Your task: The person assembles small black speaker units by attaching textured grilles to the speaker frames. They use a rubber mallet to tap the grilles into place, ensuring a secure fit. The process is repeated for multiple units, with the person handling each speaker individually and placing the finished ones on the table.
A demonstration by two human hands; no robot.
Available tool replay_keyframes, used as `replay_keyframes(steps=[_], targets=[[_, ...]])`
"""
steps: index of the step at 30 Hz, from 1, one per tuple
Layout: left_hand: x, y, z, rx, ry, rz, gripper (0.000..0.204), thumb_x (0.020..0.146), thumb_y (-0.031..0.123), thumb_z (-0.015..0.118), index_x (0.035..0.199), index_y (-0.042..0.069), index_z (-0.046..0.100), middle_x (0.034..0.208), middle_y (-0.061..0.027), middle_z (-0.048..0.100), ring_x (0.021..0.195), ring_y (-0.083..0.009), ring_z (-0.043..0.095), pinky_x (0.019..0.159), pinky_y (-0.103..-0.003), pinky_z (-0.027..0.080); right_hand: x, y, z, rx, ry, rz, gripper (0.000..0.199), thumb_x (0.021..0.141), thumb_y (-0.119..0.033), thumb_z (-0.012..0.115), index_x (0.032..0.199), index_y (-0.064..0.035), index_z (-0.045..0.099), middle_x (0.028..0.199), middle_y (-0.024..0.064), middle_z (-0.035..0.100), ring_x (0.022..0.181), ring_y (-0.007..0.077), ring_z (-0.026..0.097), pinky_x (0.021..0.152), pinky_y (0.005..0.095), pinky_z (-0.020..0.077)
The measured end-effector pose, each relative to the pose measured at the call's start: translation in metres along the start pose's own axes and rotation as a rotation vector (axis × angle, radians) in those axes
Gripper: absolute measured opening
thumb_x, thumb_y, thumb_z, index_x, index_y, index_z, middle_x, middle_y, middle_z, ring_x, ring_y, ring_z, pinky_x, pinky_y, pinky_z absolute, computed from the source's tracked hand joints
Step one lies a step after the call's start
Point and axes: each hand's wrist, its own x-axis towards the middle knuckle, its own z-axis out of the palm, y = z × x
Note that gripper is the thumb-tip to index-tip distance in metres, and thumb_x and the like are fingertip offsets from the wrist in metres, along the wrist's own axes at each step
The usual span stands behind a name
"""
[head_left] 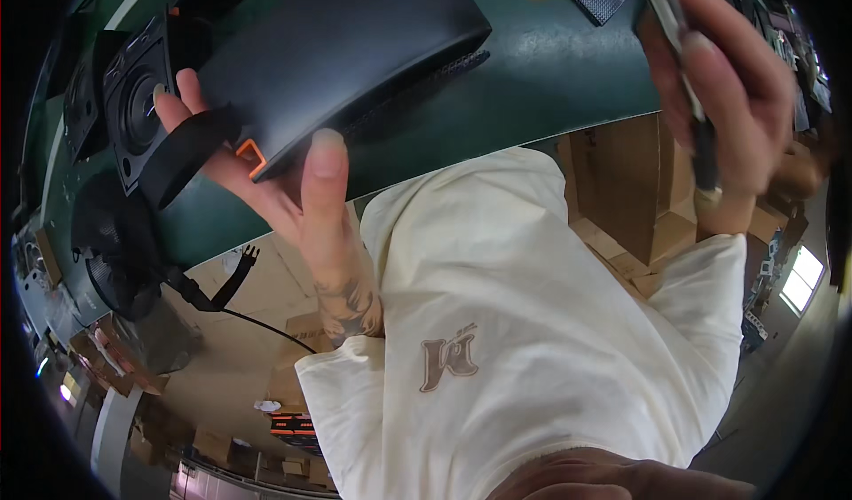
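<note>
Black box was seen upper centre; judged stiff, fairly heavy, slick. Its lower-left end was spanned by spread fingers of left hand; pinch couldn't be told. Ends judged best for holding, clear of orange clip. Slim tool was pinched by right hand's fingers, upper right.

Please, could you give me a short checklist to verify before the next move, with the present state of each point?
1. Left hand at the near left corner of the black box: ok.
2. Firm left grip: cannot tell, the contact is partly hidden.
3. Right hand holding the tool: ok.
4. Whole tool in view: not ok, the upper picture edge cuts it.
5. Left fingers clear of the black strap: not ok, it crosses them.
6. Orange piece firmly fixed: cannot tell.
</note>
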Motion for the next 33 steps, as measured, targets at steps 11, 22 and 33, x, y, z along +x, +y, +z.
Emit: replay_keyframes(steps=[11, 22, 33], targets=[[-0.002, 0.000, -0.003, -0.038, -0.001, 0.047, 0.104, 0.085, 0.010, 0.071, 0.166, 0.004, 0.006, 0.171, -0.0143, 0.017, 0.155, -0.0308, 0.023, 0.126, -0.044, 0.015, 0.035, -0.022, 0.028, -0.133, -0.479, -0.271, 0.041, 0.079, 0.000, 0.069, 0.118, 0.0158, 0.068, 0.083, 0.0211, 0.069, 0.065, 0.0302, 0.065, 0.059, 0.0365, 0.0460], [-0.001, 0.000, -0.011, -0.009, -0.036, 0.041, 0.117, 0.085, 0.024, 0.079, 0.166, 0.004, -0.003, 0.172, -0.0176, 0.000, 0.155, -0.0309, 0.016, 0.124, -0.046, 0.016, 0.041, -0.044, 0.029, -0.320, -0.576, -0.337, 0.041, 0.081, 0.002, 0.069, 0.120, 0.0156, 0.067, 0.082, 0.0198, 0.067, 0.067, 0.0291, 0.063, 0.060, 0.0348, 0.0450], [0.000, -0.002, -0.016, -0.007, -0.057, 0.026, 0.118, 0.085, 0.021, 0.078, 0.166, 0.006, -0.007, 0.173, -0.0170, -0.003, 0.156, -0.0308, 0.014, 0.124, -0.046, 0.016, 0.052, -0.045, 0.033, -0.362, -0.658, -0.352, 0.042, 0.083, 0.002, 0.066, 0.123, 0.0171, 0.065, 0.081, 0.0189, 0.068, 0.063, 0.0259, 0.062, 0.058, 0.0333, 0.0436]])
